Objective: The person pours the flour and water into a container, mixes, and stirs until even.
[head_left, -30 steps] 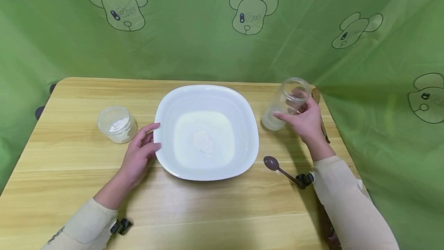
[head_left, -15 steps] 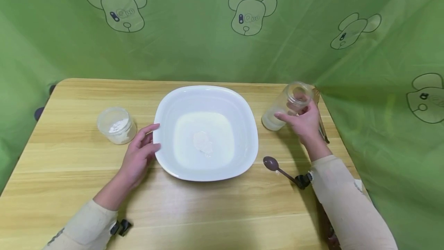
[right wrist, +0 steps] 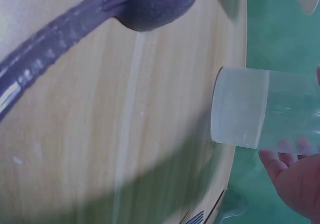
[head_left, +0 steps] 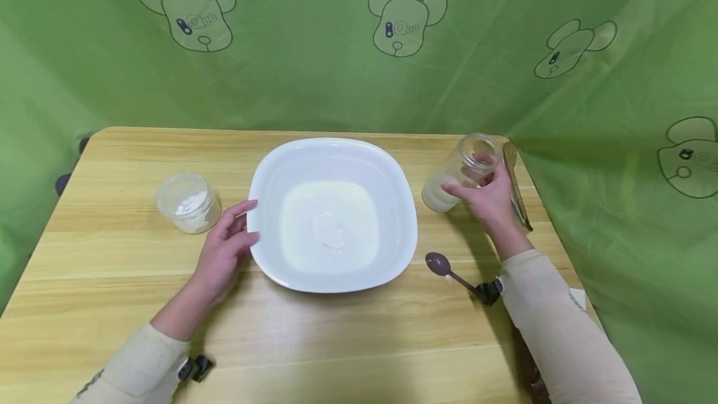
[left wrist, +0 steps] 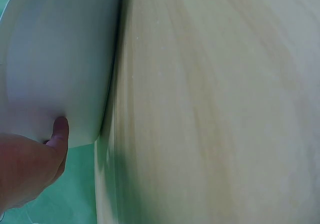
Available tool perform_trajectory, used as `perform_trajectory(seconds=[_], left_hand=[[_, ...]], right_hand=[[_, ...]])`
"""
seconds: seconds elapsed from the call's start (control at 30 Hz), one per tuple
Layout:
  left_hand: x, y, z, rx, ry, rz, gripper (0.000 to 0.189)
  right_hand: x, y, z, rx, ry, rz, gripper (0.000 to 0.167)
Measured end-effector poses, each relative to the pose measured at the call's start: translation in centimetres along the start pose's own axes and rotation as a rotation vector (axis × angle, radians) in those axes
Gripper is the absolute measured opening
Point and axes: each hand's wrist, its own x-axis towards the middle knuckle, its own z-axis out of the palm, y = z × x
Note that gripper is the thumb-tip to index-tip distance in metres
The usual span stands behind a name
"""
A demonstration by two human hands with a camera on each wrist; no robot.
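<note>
A white basin (head_left: 336, 276) stands mid-table with a patch of whitish stuff on its bottom. My left hand (head_left: 223, 248) touches the basin's left side, thumb and fingertips at the rim; in the left wrist view one digit rests on the outer wall. My right hand (head_left: 489, 199) grips a tall clear jar (head_left: 449, 179) by its upper part, to the right of the basin. Whitish, cloudy contents fill the lower part of the jar, and its mouth is uncovered. A dark spoon (head_left: 439, 264) lies between the basin and my right wrist.
A short clear tub (head_left: 193, 207) with white stuff in it stands left of the basin. Slim brown utensils (head_left: 516, 186) lie by the table's right edge, beyond my right hand. Green curtain (head_left: 314, 48) hangs behind the table and on the right.
The jar and my right hand have shifted slightly, the jar's mouth coming a little nearer. More of the utensils at the right edge now shows. The left hand and basin have hardly moved.
</note>
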Motion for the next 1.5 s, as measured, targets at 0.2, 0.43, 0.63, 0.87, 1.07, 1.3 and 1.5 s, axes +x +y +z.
perform_trajectory(seconds=[0.2, 0.43, 0.63, 0.87, 1.07, 1.3, 1.5], left_hand=[[0.0, 0.0, 0.0, 0.0, -0.003, -0.002, 0.053], [-0.1, 0.0, -0.1, 0.002, -0.005, -0.008, 0.053], [-0.1, -0.1, -0.1, 0.005, -0.007, 0.0, 0.053], [-0.2, 0.0, 0.0, 0.003, -0.005, 0.002, 0.054], [-0.2, 0.1, 0.1, 0.007, -0.007, 0.004, 0.054], [-0.1, 0.1, 0.0, 0.002, -0.012, 0.005, 0.053], [-0.1, 0.1, 0.1, -0.005, -0.015, 0.006, 0.054]], right_hand=[[0.1, 0.2, -0.2, -0.037, -0.01, -0.019, 0.089], [-0.9, -0.1, -0.9, -0.112, -0.055, 0.031, 0.104], [-3.5, -0.5, -2.5, -0.284, -0.093, 0.118, 0.104], [-7.0, -0.4, -4.2, -0.375, -0.217, 0.065, 0.086], [-9.5, 0.7, -5.4, -0.489, -0.313, -0.006, 0.068], [-11.9, 2.0, -5.8, -0.544, -0.351, -0.083, 0.052], [-13.1, 2.9, -5.9, -0.598, -0.346, -0.077, 0.046]])
